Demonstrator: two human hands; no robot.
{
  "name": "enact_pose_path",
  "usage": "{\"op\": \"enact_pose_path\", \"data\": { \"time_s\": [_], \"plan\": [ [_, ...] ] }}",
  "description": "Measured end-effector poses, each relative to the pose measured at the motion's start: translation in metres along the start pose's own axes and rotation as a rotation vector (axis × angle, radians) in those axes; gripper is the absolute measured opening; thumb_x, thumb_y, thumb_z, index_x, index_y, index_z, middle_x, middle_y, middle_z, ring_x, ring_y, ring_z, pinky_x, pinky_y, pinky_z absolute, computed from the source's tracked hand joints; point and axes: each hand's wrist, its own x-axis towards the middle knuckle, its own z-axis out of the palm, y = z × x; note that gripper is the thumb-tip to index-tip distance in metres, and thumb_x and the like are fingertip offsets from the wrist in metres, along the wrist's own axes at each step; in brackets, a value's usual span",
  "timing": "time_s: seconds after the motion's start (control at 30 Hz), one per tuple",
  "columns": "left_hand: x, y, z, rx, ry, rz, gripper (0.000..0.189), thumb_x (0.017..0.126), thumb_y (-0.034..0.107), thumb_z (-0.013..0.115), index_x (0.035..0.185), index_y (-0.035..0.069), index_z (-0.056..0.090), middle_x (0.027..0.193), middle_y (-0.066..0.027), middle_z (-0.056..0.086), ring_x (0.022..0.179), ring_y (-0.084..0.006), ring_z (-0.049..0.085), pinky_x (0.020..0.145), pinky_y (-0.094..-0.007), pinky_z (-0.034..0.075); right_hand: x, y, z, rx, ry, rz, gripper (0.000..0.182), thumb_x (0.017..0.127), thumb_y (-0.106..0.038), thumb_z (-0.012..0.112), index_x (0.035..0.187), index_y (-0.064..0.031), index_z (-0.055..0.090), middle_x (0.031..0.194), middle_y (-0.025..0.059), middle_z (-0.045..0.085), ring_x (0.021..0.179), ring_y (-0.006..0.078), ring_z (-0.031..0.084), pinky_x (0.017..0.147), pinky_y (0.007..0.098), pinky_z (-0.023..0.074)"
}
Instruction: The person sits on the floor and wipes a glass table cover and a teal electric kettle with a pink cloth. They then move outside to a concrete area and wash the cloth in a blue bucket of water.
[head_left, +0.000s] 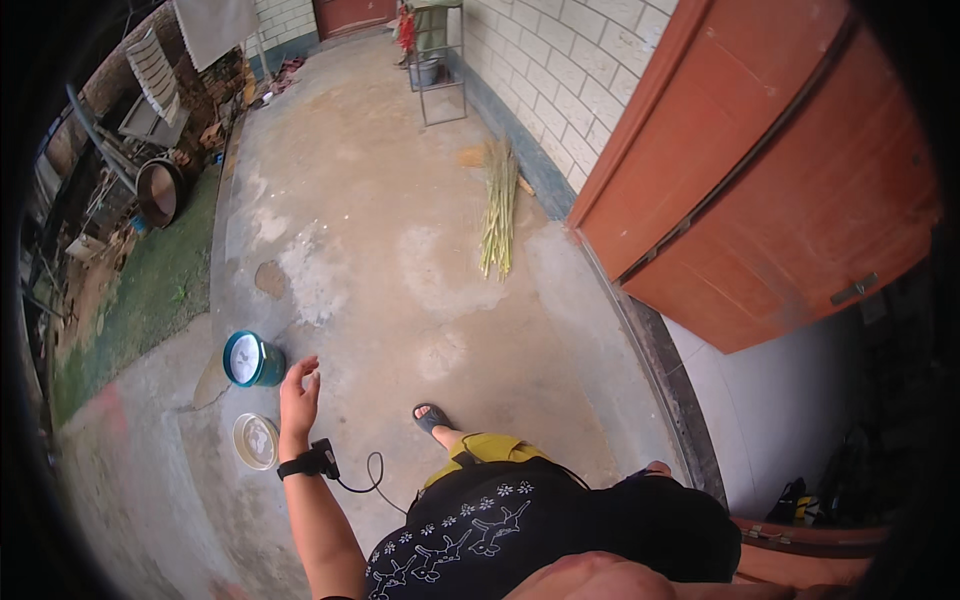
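My left hand (298, 397) hangs in the air with nothing in it, its fingers curved and the thumb apart. A black strap with a small device (319, 459) circles that wrist, and a cable runs from it. Nearest to the hand is a teal bucket (271, 361) with whitish contents, standing on the concrete floor (382, 300). Closer to me lies a shallow cream basin (238, 442) with cloudy liquid in it. My right hand is out of view.
A bundle of green plant stalks (499, 217) lies by the tiled wall. At right, an orange-red door (757, 187) stands ajar above a raised sill (667, 382). Farther off are a metal rack (442, 82) and, at left, a round pan (159, 193) beside a mossy strip (157, 300).
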Motion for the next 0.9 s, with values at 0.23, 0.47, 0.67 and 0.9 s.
{"op": "enact_pose_path", "data": {
  "time_s": [0.23,0.47,0.67,0.9],
  "plan": [
    [-0.197,-0.225,-0.088,-0.021,-0.239,-1.049,0.047,0.092,0.030,0.060,0.129,0.001,0.059,0.113,-0.0137,0.069,0.104,-0.0241,0.065,0.090,-0.0371,0.050,0.004,-0.318,-0.114,-0.094,-0.004,-0.173,0.026,0.084,-0.019,0.059,0.100,-0.0068,0.075,0.107,0.0188,0.071,0.100,0.0343,0.069,0.086,0.0464,0.0531],
    [-0.308,-0.277,-0.146,-0.640,0.543,-1.745,0.032,0.096,0.024,0.053,0.125,0.010,0.056,0.111,-0.0057,0.065,0.095,-0.0215,0.064,0.075,-0.0415,0.051,-0.135,-0.751,-0.264,-0.130,0.392,-0.531,0.041,0.093,-0.022,0.058,0.129,-0.0014,0.057,0.120,0.0278,0.063,0.113,0.0419,0.061,0.095,0.0463,0.0493],
    [-0.210,-0.367,-0.212,-0.663,0.443,-1.546,0.023,0.094,0.023,0.055,0.114,0.016,0.061,0.105,0.0005,0.065,0.098,-0.0170,0.061,0.085,-0.0357,0.048,-0.260,-1.055,-0.255,0.520,0.153,-1.278,0.039,0.098,-0.027,0.058,0.126,0.0007,0.059,0.103,0.0113,0.068,0.091,0.0193,0.061,0.085,0.0321,0.0475],
    [-0.073,-0.439,-0.315,-0.433,0.631,-1.068,0.037,0.097,0.024,0.057,0.127,0.004,0.060,0.115,-0.0083,0.068,0.109,-0.0186,0.062,0.097,-0.0316,0.046,-0.424,-1.326,-0.167,0.692,-0.187,-1.601,0.038,0.100,-0.025,0.055,0.128,0.0004,0.059,0.114,0.0077,0.066,0.101,0.0162,0.060,0.093,0.0300,0.0449]
  ]
}}
